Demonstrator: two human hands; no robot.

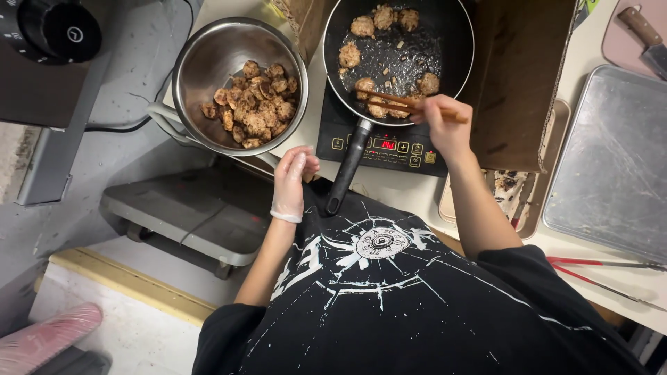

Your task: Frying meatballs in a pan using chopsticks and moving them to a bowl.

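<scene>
My right hand (446, 126) grips a pair of wooden chopsticks (392, 101) whose tips reach a browned meat patty (365, 86) at the near rim of a black frying pan (455, 48). Several more patties lie in the pan. The pan sits on a black induction cooker (389, 147), its black handle (347, 167) pointing toward me. My left hand (292, 179), in a thin clear glove, hangs empty with loosely curled fingers just below a steel bowl (208, 62) filled with several fried patties (253, 104).
A brown cardboard sheet (517, 83) stands right of the pan. A steel baking tray (615, 163) lies far right, red-handled tongs (597, 267) below it. A knife (646, 38) rests on a pink board at top right. A grey platform scale (187, 212) sits lower left.
</scene>
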